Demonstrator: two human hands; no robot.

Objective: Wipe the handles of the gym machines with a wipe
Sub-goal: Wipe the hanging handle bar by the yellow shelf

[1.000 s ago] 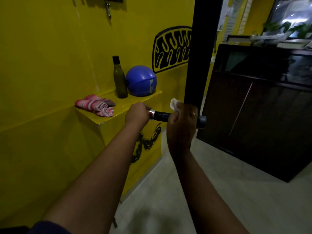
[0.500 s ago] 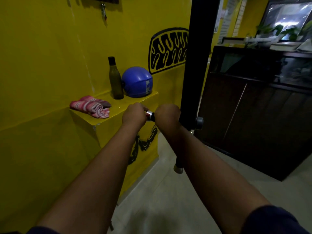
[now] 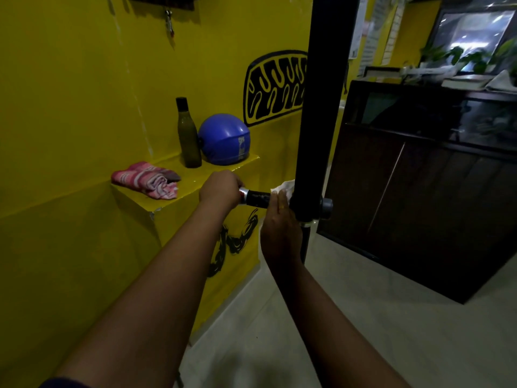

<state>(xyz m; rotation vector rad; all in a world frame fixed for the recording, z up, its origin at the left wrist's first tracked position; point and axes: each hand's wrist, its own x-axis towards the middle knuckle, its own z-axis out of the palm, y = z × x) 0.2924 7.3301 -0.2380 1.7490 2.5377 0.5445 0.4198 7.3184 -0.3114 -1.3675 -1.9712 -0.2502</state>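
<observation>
Head view: the left hand (image 3: 221, 189) is closed in a fist round the outer end of a short horizontal handle (image 3: 256, 196), just beyond its chrome collar (image 3: 244, 195), and seems to be steadying it. The handle juts from a black upright (image 3: 321, 107) of the machine, with a grey knob (image 3: 326, 204) on the far side of the joint. The right hand (image 3: 279, 219) sits at the inner end of the handle, hard against the upright, its fingers (image 3: 279, 198) folded up over the bar with a white wipe (image 3: 285, 186) bunched beneath them; a corner of the wipe pokes out above. How far the fingers close behind the bar is hidden. Between the two hands a stretch of black grip lies bare.

The step in hand looks like the wiping stroke on this handle, with the wipe at the upright end of its run. The next move probably calls for dragging the wipe outward along the bare grip toward the collar, turning the wrist to reach the underside, then shifting the left hand so the covered end can be cleaned too.

Behind, a yellow ledge (image 3: 195, 179) carries a dark bottle (image 3: 188, 135), a blue helmet (image 3: 225, 140) and a folded pink striped towel (image 3: 148, 179); a dark cabinet (image 3: 419, 197) stands to the right.
</observation>
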